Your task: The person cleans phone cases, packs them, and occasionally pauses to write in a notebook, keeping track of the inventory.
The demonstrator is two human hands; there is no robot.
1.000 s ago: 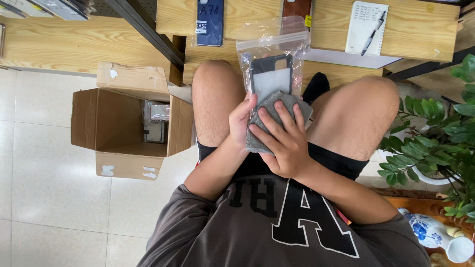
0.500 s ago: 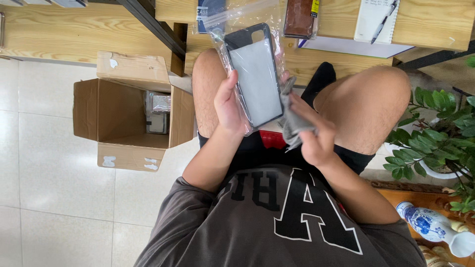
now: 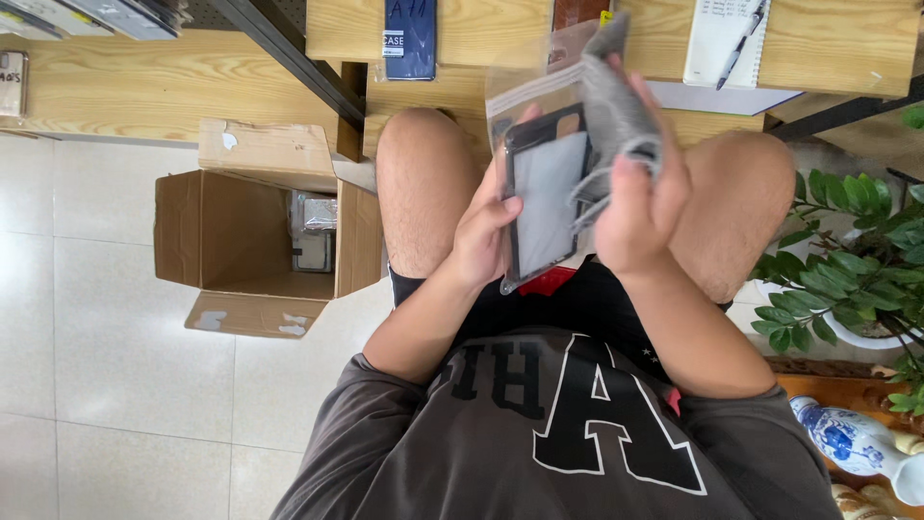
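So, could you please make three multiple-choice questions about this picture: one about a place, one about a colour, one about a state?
1. Where is the cardboard box?
A. On the tiled floor, left of the person's knee in the picture
B. On the wooden shelf
C. On the person's lap

2. What colour is the soft item in the right hand?
A. Red
B. Grey
C. Yellow

3. In what state is the cardboard box?
A. Taped shut
B. Crushed flat
C. Open, flaps spread out

Answers:
1 A: the box rests on the pale tiles beside the bare knee.
2 B: the soft item gripped by the right hand is grey, next to the clear bag with the phone case that the left hand holds.
3 C: its flaps fold outward and the inside shows.
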